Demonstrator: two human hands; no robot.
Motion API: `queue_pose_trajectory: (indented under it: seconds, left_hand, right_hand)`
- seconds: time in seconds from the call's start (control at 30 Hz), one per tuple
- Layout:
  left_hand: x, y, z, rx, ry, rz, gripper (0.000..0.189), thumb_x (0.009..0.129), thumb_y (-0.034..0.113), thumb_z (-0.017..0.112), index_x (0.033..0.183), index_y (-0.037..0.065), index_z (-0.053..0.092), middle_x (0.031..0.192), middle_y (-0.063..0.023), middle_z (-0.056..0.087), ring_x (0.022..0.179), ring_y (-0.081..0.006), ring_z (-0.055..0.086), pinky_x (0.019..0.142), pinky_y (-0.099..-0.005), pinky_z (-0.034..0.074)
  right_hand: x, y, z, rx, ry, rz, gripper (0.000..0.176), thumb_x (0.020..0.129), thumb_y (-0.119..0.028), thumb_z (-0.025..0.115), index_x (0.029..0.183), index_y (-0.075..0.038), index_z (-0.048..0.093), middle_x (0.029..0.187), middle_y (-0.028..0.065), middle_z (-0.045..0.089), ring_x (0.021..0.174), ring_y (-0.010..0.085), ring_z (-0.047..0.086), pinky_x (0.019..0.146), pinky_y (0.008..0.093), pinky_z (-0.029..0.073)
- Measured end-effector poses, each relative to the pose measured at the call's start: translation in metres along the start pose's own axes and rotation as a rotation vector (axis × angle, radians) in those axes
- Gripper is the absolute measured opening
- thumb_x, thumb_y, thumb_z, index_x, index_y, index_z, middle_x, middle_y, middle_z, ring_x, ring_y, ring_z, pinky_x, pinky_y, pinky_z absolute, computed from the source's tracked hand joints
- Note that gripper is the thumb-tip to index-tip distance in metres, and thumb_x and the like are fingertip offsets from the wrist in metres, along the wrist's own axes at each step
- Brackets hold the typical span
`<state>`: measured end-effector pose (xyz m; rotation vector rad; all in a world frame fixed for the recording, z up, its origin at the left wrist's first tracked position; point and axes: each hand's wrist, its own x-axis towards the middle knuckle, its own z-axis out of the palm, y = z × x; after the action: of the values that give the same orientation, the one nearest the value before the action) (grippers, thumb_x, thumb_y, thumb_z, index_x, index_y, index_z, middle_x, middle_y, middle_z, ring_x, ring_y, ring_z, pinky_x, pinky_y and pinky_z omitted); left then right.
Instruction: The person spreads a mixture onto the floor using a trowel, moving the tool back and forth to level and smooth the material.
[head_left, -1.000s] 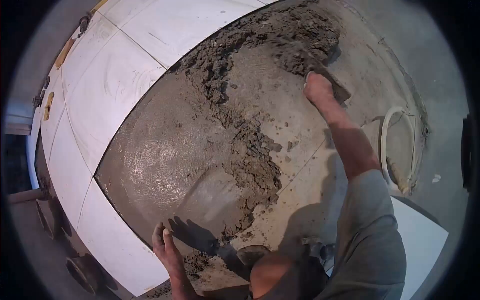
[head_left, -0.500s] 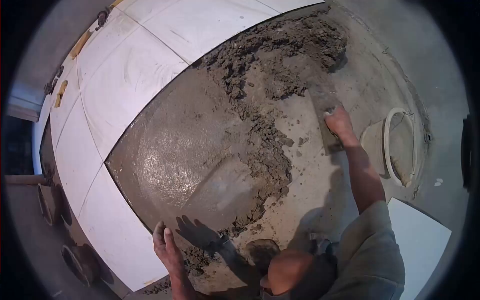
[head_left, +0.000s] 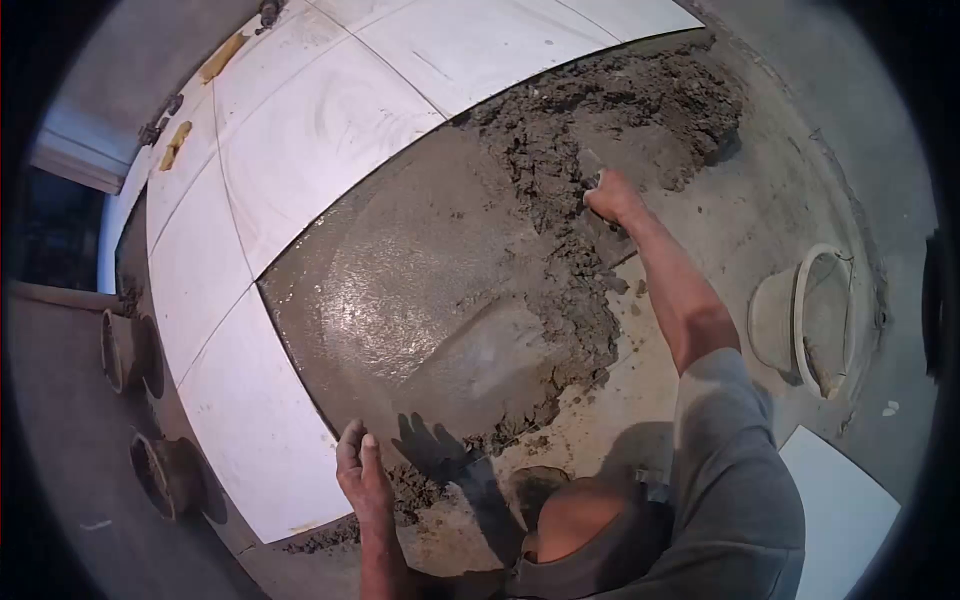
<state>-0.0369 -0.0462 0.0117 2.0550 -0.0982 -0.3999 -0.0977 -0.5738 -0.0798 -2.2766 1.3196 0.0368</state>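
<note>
My right hand (head_left: 613,196) is closed around the handle of a flat trowel (head_left: 608,236), whose blade is mostly hidden behind the hand and forearm. The trowel is over the crumbly edge of a grey mortar bed (head_left: 420,250). Wet and smooth on its left side, the mortar lies against laid white tiles (head_left: 260,430); rough clumps form its right and far edges. My left hand (head_left: 364,472) hovers by the near corner of a tile, fingers raised, thumb apart, holding nothing. Its shadow falls on the mortar.
A pale bucket (head_left: 775,315) lies tipped at the right. One loose white tile (head_left: 835,510) rests at the lower right. Two dark pots (head_left: 165,478) stand left of the tiles. Yellowish pieces (head_left: 176,145) lie on the far-left tiles.
My right hand has brought the trowel from the bare floor leftward and slightly away, onto the clumpy mortar. The view has shifted a little. My left hand stays raised near the tile corner.
</note>
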Motion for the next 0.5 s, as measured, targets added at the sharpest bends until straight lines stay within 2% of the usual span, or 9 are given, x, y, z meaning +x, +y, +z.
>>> queue_pose_trajectory:
  seconds: [0.03,0.13,0.17,0.2,0.27,0.3,0.4,0.47,0.5]
  left_hand:
    - [-0.002,-0.001,-0.002,0.023,-0.013,0.039,0.044,0.094,0.024,0.056,0.125,-0.007,0.053,0.120,-0.0181,0.058,0.111,-0.0245,0.055,0.096,-0.0355,0.043]
    - [-0.006,0.000,-0.004,0.029,-0.009,0.048,0.043,0.094,0.024,0.057,0.124,-0.006,0.053,0.120,-0.0183,0.058,0.110,-0.0242,0.055,0.096,-0.0354,0.043]
    - [-0.010,0.003,-0.005,-0.004,-0.005,0.052,0.041,0.095,0.021,0.056,0.124,-0.008,0.053,0.118,-0.0145,0.059,0.111,-0.0207,0.054,0.097,-0.0328,0.042]
    - [-0.010,0.000,-0.008,-0.002,0.003,0.060,0.041,0.095,0.021,0.056,0.124,-0.008,0.053,0.118,-0.0145,0.059,0.111,-0.0207,0.054,0.097,-0.0328,0.042]
    - [-0.010,-0.010,-0.015,0.038,0.028,0.087,0.042,0.093,0.022,0.057,0.123,-0.006,0.054,0.122,-0.0188,0.058,0.113,-0.0261,0.055,0.098,-0.0374,0.042]
    - [-0.013,0.003,-0.017,0.045,0.044,0.103,0.040,0.093,0.022,0.056,0.123,-0.006,0.055,0.122,-0.0192,0.058,0.114,-0.0272,0.055,0.099,-0.0377,0.042]
    - [-0.015,0.001,-0.039,0.065,0.105,0.146,0.040,0.093,0.021,0.055,0.123,-0.006,0.055,0.123,-0.0196,0.058,0.115,-0.0274,0.055,0.100,-0.0373,0.041]
    - [-0.012,-0.005,-0.063,0.254,0.163,0.155,0.042,0.094,0.022,0.053,0.122,-0.008,0.054,0.121,-0.0202,0.058,0.114,-0.0271,0.055,0.100,-0.0367,0.041]
    - [-0.016,-0.002,-0.069,0.188,0.220,0.105,0.043,0.095,0.024,0.053,0.122,-0.009,0.055,0.120,-0.0206,0.059,0.113,-0.0269,0.055,0.099,-0.0363,0.041]
  right_hand:
    - [-0.007,-0.005,0.000,0.011,0.003,-0.007,0.036,0.070,-0.021,0.060,0.094,0.007,0.064,0.095,0.0276,0.065,0.094,0.0395,0.063,0.083,0.0430,0.049]
    - [-0.025,-0.021,-0.010,-0.025,-0.196,-0.042,0.040,0.073,-0.017,0.060,0.106,0.005,0.062,0.110,0.0281,0.062,0.106,0.0391,0.059,0.091,0.0440,0.047]
    - [-0.022,-0.014,0.001,-0.031,-0.132,-0.086,0.037,0.073,-0.016,0.060,0.102,0.006,0.062,0.101,0.0266,0.065,0.091,0.0360,0.065,0.082,0.0416,0.051]
    - [-0.025,-0.016,-0.004,-0.024,-0.128,-0.094,0.037,0.073,-0.016,0.060,0.102,0.006,0.062,0.101,0.0266,0.065,0.091,0.0360,0.065,0.082,0.0416,0.051]
    - [-0.031,-0.021,-0.009,0.174,-0.281,0.002,0.030,0.074,-0.015,0.060,0.096,0.006,0.061,0.083,0.0208,0.066,0.071,0.0294,0.068,0.065,0.0394,0.051]
    - [-0.035,-0.019,-0.006,0.295,-0.203,0.019,0.023,0.075,-0.014,0.060,0.089,0.004,0.058,0.071,0.0148,0.061,0.056,0.0223,0.064,0.051,0.0382,0.047]
    - [-0.046,-0.023,-0.020,0.375,-0.239,0.063,0.024,0.076,-0.016,0.061,0.089,0.003,0.056,0.068,0.0128,0.059,0.053,0.0207,0.061,0.046,0.0376,0.045]
    - [-0.016,0.010,-0.004,0.329,-0.221,-0.024,0.029,0.075,-0.019,0.065,0.091,0.003,0.054,0.066,0.0119,0.057,0.048,0.0187,0.056,0.043,0.0353,0.044]
    - [-0.041,-0.003,-0.019,0.467,-0.189,0.008,0.033,0.075,-0.021,0.068,0.093,0.002,0.053,0.065,0.0097,0.056,0.046,0.0169,0.053,0.042,0.0333,0.044]
